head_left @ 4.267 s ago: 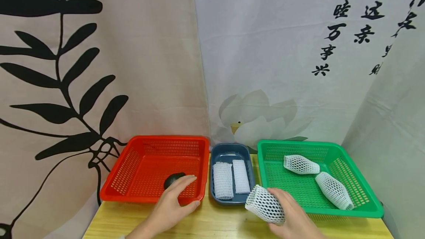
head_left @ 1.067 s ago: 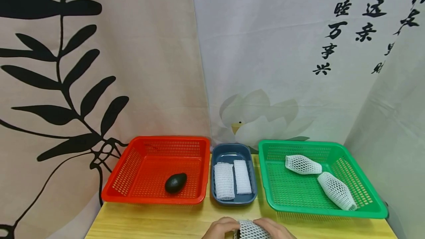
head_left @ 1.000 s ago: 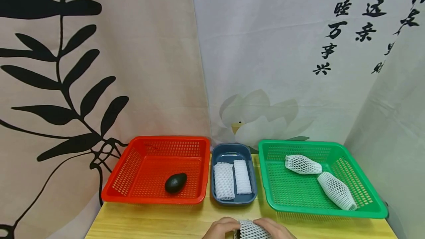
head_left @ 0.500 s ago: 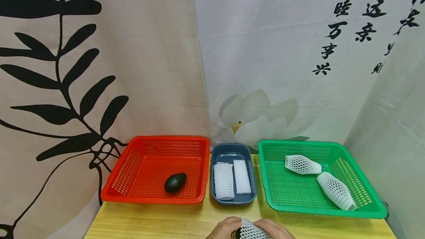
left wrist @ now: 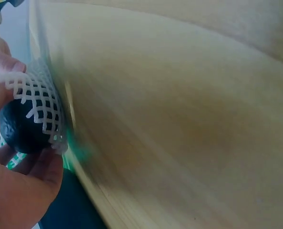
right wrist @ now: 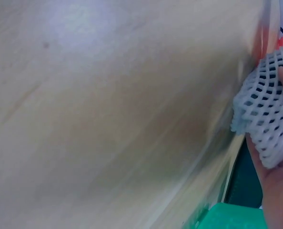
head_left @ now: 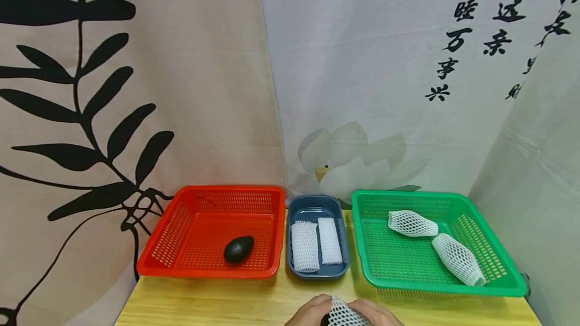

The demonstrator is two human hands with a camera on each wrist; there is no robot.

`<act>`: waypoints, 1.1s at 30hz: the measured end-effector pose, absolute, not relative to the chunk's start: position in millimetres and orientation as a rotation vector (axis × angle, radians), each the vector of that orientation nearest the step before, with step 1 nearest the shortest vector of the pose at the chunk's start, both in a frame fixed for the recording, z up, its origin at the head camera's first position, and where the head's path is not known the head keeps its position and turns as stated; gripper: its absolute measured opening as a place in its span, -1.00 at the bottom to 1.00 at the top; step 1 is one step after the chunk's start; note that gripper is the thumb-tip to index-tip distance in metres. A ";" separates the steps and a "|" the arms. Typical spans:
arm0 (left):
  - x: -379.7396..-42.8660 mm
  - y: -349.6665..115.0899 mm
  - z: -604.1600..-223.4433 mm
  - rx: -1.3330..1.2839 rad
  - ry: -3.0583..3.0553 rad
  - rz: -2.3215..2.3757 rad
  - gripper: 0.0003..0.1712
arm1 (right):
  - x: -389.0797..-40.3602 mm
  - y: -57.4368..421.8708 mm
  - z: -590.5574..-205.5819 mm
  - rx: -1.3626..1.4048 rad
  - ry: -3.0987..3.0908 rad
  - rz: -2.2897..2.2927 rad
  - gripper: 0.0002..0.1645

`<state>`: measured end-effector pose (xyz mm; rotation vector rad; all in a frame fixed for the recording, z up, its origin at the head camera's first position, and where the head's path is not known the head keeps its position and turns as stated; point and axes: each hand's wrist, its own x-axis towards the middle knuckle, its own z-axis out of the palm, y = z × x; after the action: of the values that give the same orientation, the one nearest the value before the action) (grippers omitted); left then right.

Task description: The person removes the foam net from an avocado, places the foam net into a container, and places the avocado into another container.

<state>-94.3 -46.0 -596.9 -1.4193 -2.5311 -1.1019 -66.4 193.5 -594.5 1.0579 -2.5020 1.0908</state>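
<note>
At the bottom edge of the head view, my left hand point(head_left: 310, 311) and my right hand point(head_left: 373, 312) hold a white foam fruit net point(head_left: 344, 313) between them. A dark avocado point(left wrist: 22, 131) sits partly inside it, its bare end showing in the left wrist view. There my left thumb and fingers are curled round that end and the net's rim. My right hand grips the other side of the net, whose narrower end hangs over the palm in the right wrist view. Another avocado point(head_left: 238, 250) lies in the red basket point(head_left: 156, 269).
A blue-grey tray point(head_left: 312, 274) with two folded foam nets point(head_left: 330, 241) stands at the middle of the wooden table point(head_left: 217, 298). The green basket point(head_left: 453, 290) on the right holds two net-wrapped fruits point(head_left: 458, 259). A printed cloth point(head_left: 217, 89) hangs behind.
Earlier the right hand held the net over the table while the left reached into the red basket. Both hands have since come together at the front edge; lately the left has shifted slightly right.
</note>
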 end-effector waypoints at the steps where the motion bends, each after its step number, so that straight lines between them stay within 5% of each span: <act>1: -94.2 -45.5 -597.5 -1.415 -2.524 -1.084 -0.56 | -66.3 193.8 -594.3 1.062 -2.504 1.094 -0.42; 33: -90.7 -69.8 -578.9 -1.275 -2.727 -1.343 -0.41 | -70.0 217.5 -590.3 1.062 -2.474 0.975 -0.43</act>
<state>-90.7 -69.8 -578.9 -1.2753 -2.7267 -1.3434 -70.0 217.5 -590.3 1.0621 -2.4735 0.9754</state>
